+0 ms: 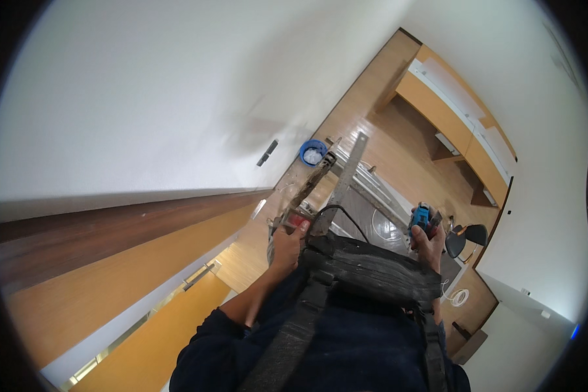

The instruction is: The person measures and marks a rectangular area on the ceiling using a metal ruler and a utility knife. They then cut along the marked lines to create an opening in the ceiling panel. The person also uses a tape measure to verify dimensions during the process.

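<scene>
Grips reddish piece (296, 219) in left hand (285, 247), left of long silver metal ruler (349, 170) pointing away; holds boxy blue-black tool (420, 216) in right hand (427, 244).

We hold both hands out in front of us, well apart and about as far forward as each other. Our left hand (286, 248) is curled tight in a grip, and its thumb (304, 225) sticks up and a bit to the right. The other fingers are hard to see. Our left forearm (260, 287) is bare and slants up to the right, with the elbow bent and out to the side. The dark blue sleeve (209, 336) stops near our elbow. Our right hand (428, 247) is gripping too, with its thumb (417, 233) pointing up and to the left. Most of our right arm is hidden.
</scene>
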`<action>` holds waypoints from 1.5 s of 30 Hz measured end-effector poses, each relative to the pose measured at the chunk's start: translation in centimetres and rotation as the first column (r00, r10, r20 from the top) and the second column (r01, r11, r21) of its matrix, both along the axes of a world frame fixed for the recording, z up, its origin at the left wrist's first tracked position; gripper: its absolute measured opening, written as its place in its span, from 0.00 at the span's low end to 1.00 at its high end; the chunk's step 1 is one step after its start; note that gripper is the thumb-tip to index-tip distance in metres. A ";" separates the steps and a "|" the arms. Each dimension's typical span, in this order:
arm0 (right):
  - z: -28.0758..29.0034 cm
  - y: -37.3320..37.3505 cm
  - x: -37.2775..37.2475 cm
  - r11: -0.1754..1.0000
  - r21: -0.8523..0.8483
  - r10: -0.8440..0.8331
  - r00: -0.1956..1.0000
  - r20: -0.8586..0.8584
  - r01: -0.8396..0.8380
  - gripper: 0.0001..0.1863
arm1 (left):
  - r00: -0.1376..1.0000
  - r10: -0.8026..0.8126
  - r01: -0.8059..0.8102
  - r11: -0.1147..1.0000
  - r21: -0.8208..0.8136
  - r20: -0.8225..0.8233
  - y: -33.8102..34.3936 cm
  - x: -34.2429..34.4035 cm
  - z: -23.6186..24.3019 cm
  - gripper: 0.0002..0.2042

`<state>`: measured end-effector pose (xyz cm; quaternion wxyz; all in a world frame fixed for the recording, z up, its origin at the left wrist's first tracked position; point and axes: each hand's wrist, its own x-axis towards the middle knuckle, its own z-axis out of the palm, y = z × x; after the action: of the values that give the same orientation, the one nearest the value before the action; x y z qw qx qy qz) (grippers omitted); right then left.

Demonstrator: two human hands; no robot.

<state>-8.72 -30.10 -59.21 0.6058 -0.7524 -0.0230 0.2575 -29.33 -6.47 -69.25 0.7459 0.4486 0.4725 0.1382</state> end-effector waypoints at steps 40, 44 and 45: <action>7.1 3.4 1.4 0.958 -0.215 0.268 0.852 0.449 -0.188 0.40 | 0.705 -0.677 0.655 0.508 0.560 -0.210 11.0 3.7 11.9 0.12; 17.6 8.7 3.0 0.891 -0.377 0.446 0.329 0.832 -0.253 0.36 | 0.515 -0.839 0.567 0.177 0.804 -0.178 9.5 11.0 27.3 0.29; 20.2 9.9 3.0 0.891 -0.392 0.441 0.231 0.867 -0.230 0.36 | 0.454 -0.887 0.400 0.114 0.909 -0.088 9.5 12.4 28.4 0.32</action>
<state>-5.70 -20.22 -39.01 0.3349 -0.7861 -0.5090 -0.1044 -16.96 3.05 -40.89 0.4897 0.8570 -0.1282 0.0969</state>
